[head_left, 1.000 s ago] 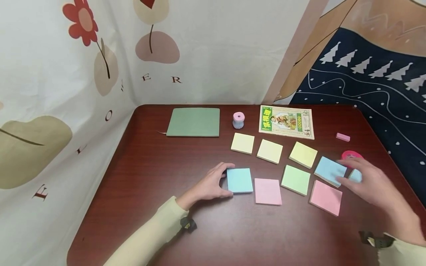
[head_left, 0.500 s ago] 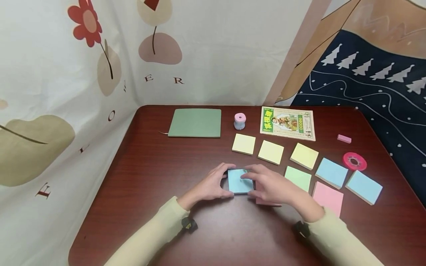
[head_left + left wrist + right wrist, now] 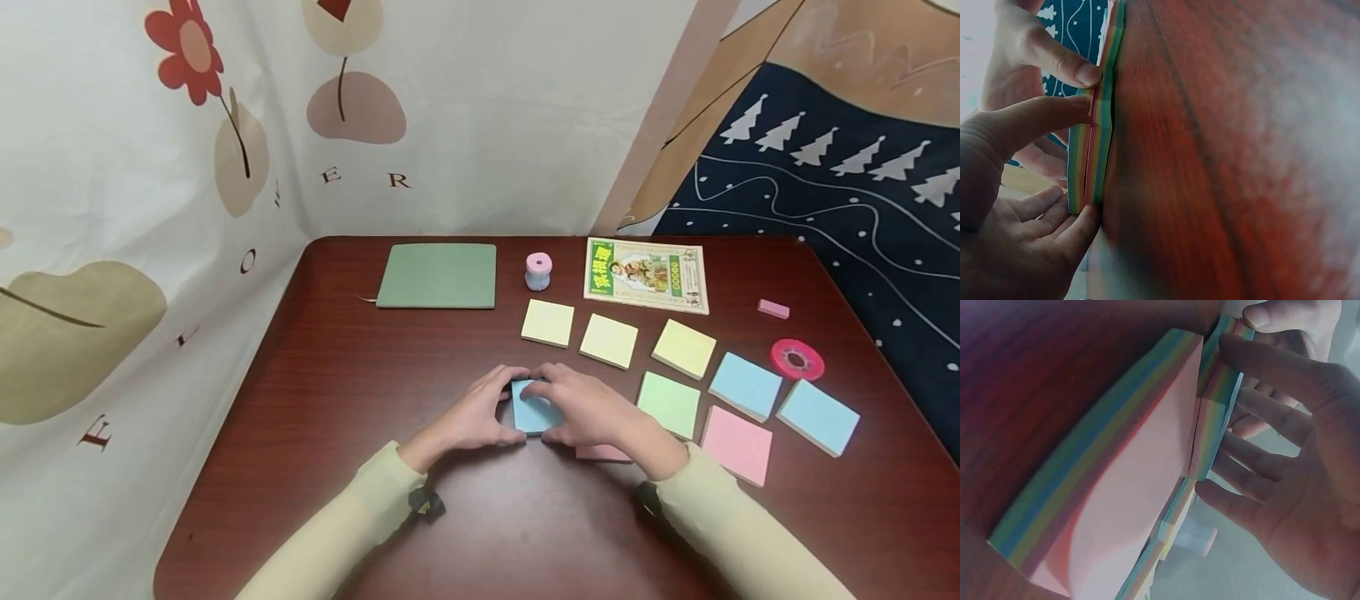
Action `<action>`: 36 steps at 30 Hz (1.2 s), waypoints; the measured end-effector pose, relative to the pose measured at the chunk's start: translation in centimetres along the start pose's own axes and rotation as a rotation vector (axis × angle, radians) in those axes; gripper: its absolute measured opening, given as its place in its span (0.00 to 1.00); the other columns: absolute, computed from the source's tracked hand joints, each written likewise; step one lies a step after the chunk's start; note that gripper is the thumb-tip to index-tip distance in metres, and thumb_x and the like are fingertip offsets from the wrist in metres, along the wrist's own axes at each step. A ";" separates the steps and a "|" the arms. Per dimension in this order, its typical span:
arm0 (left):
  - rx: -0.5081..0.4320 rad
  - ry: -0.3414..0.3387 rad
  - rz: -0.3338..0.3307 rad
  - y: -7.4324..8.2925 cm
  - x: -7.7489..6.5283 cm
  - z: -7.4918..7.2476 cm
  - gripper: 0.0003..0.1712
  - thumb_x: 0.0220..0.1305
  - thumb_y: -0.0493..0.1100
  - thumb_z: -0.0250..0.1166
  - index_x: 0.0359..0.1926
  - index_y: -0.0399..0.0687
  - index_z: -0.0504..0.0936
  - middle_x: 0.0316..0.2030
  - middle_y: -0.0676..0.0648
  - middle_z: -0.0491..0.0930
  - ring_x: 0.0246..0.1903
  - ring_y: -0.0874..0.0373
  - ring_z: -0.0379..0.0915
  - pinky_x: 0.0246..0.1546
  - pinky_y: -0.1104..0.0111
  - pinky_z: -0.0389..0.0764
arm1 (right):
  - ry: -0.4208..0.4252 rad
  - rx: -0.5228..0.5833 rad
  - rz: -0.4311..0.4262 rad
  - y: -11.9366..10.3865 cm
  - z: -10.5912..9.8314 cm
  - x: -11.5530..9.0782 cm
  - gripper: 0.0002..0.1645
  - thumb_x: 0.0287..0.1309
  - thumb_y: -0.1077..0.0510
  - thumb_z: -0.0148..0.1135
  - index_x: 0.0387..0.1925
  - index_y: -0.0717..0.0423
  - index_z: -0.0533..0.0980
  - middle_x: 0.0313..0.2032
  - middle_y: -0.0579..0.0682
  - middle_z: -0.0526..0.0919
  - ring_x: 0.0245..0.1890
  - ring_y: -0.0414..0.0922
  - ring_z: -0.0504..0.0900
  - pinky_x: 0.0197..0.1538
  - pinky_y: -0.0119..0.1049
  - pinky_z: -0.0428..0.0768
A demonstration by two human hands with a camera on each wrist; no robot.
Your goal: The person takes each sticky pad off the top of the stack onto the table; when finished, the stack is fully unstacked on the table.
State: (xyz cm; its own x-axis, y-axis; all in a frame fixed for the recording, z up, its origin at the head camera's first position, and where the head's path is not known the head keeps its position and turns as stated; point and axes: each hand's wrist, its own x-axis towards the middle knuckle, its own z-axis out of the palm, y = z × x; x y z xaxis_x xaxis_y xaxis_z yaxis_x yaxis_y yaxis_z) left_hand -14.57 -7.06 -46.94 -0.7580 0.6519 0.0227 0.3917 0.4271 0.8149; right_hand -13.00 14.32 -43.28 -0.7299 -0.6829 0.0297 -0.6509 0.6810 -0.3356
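Note:
A light-blue sticky note pad [image 3: 531, 416] lies near the middle of the table. My left hand [image 3: 480, 415] grips it from the left, thumb at the near edge and fingers at the far one. From the right, my right hand [image 3: 596, 408] pinches the same pad and covers part of its top. In the left wrist view, striped edges of a stack [image 3: 1079, 159] show two layers, one pad over another. Beneath the right hand, a pink pad [image 3: 602, 454] is mostly hidden in the head view; the right wrist view shows its pink top [image 3: 1141, 469] up close.
Yellow pads [image 3: 547, 322], a green pad [image 3: 670, 403], another pink pad [image 3: 737, 446] and two blue pads [image 3: 817, 418] spread rightward. Farther back are a green notebook [image 3: 437, 277], a pink-and-blue spool-shaped thing [image 3: 537, 271], an illustrated booklet [image 3: 645, 276], a pink block [image 3: 773, 309] and a pink ring [image 3: 783, 354].
My right hand has come left from over the blue pads at the right to the pad at my left hand, then slid slightly farther left. My left hand has stayed in place.

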 end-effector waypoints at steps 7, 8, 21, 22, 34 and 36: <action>0.014 0.000 0.029 0.1 0.2 0.0 0.50 0.40 0.32 0.80 0.66 0.38 0.65 0.57 0.46 0.69 0.59 0.55 0.69 0.59 0.72 0.73 | 0.017 -0.003 0.042 0.4 -1.5 -0.6 0.32 0.35 0.54 0.79 0.49 0.48 0.81 0.54 0.49 0.76 0.48 0.46 0.76 0.45 0.39 0.81; 0.014 0.000 0.030 0.1 0.3 0.0 0.50 0.40 0.32 0.80 0.66 0.38 0.65 0.57 0.46 0.70 0.58 0.55 0.69 0.59 0.72 0.73 | 0.024 0.005 0.050 0.5 -1.8 -0.9 0.32 0.35 0.55 0.80 0.49 0.49 0.81 0.54 0.50 0.76 0.48 0.46 0.76 0.45 0.40 0.81; 0.047 0.008 0.004 0.2 0.3 0.2 0.47 0.41 0.30 0.79 0.63 0.34 0.68 0.58 0.43 0.71 0.59 0.52 0.70 0.59 0.71 0.73 | 0.213 0.083 0.385 3.9 -5.5 -13.0 0.39 0.35 0.51 0.84 0.53 0.51 0.79 0.57 0.57 0.74 0.51 0.56 0.73 0.42 0.52 0.84; 0.047 0.011 0.004 0.2 0.3 0.2 0.46 0.41 0.30 0.79 0.63 0.34 0.68 0.58 0.43 0.71 0.59 0.53 0.70 0.59 0.71 0.73 | 0.227 0.078 0.422 4.2 -5.6 -14.4 0.39 0.35 0.49 0.84 0.53 0.52 0.79 0.57 0.59 0.73 0.50 0.58 0.72 0.39 0.53 0.84; 0.058 0.018 0.017 0.0 0.3 0.3 0.46 0.41 0.30 0.79 0.63 0.34 0.68 0.58 0.44 0.71 0.59 0.53 0.70 0.59 0.70 0.73 | 0.184 -0.031 0.801 8.8 -4.2 -27.2 0.46 0.24 0.51 0.86 0.50 0.65 0.76 0.51 0.74 0.69 0.40 0.66 0.67 0.34 0.65 0.80; 0.059 0.018 0.016 0.0 0.4 0.3 0.46 0.41 0.30 0.79 0.63 0.34 0.68 0.58 0.44 0.71 0.59 0.53 0.70 0.59 0.70 0.73 | 0.168 -0.016 0.806 9.2 -3.7 -27.9 0.45 0.24 0.52 0.86 0.49 0.65 0.77 0.50 0.74 0.70 0.40 0.66 0.68 0.35 0.67 0.79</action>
State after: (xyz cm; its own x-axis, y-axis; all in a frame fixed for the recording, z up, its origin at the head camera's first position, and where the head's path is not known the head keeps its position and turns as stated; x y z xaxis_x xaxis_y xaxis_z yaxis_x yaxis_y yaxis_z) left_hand -14.68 -6.64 -47.14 -0.7604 0.6478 0.0459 0.4331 0.4532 0.7791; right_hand 0.59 40.57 -43.74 -0.9951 0.0652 -0.0739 0.0846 0.9500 -0.3005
